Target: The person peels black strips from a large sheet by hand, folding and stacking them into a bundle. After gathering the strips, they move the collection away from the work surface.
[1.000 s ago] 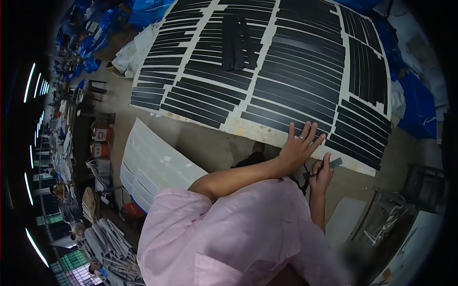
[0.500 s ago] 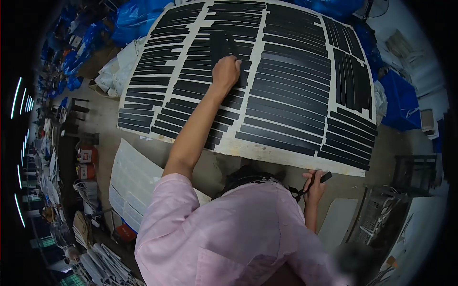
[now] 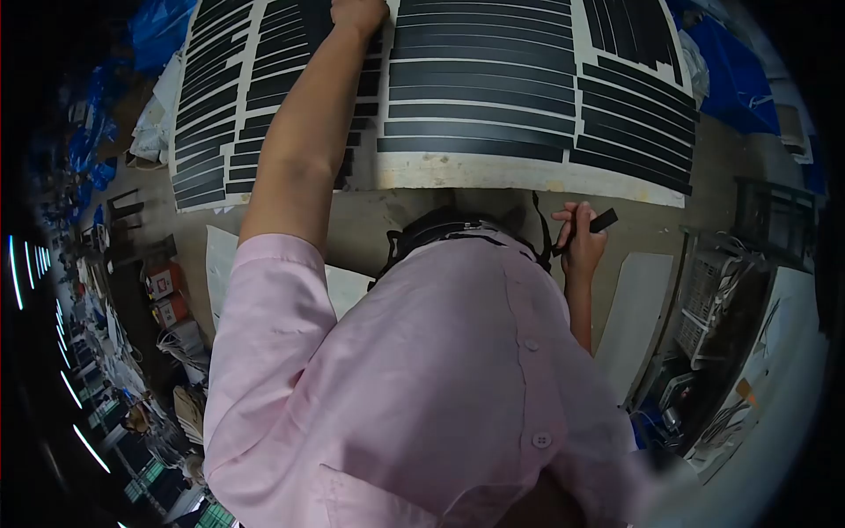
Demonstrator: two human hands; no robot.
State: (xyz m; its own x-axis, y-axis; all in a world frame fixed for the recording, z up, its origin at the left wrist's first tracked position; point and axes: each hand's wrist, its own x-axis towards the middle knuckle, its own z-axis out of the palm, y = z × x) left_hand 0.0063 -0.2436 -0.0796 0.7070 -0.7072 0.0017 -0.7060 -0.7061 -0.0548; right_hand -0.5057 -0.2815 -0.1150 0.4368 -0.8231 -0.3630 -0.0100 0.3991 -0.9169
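A pale board (image 3: 440, 169) covered with rows of dark strips (image 3: 480, 84) lies in front of me. My left hand (image 3: 359, 14) is at the top edge of the view, over the board, its fingers partly cut off; it touches or is close to a dark piece (image 3: 317, 22). Near the board's front edge, at the right, my right hand (image 3: 581, 238) is closed round a small black object (image 3: 603, 221) whose end sticks out past the fingers. A black strap (image 3: 539, 224) hangs beside that hand.
Blue bags (image 3: 163, 33) are at the upper left, and a blue bin (image 3: 731, 77) is at the upper right. A pale panel (image 3: 632, 321) leans at the right near a wire rack (image 3: 695, 308). Red-and-white boxes (image 3: 163, 283) stand at the left.
The view has tilted down, so the board and both hands sit higher in it. My left hand is now partly out of view at the top. My right hand still holds the black object.
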